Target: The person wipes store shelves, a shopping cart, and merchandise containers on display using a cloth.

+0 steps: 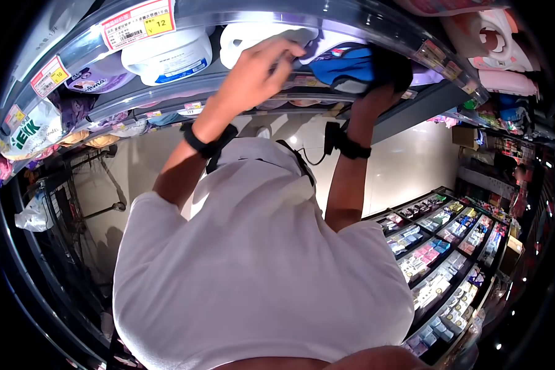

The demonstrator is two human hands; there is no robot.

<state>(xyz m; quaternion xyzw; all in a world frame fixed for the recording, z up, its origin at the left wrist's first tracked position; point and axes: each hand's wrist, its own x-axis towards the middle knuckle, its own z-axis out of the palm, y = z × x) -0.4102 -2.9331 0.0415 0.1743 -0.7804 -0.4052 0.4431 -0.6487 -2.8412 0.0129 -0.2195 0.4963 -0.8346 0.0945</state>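
My left hand [262,71] is raised in front of a white jug [233,44] on the shelf, its fingers loosely bent and apart, with nothing visible in them. A blue and dark item [342,65] lies at my right hand [391,77], which is in deep shadow; the fingers seem closed round the item's dark end. A pale purple bottle [327,40] stands behind the item. Left of my left hand is a white jug with a blue label [169,57]. Both wrists wear black bands.
A curved shelf edge [216,21] with price tags crosses the top. Purple packs [98,75] sit at the left. Behind me are a wire trolley [61,203] and pale floor [407,163]. A rack of small packaged goods [438,246] stands at lower right.
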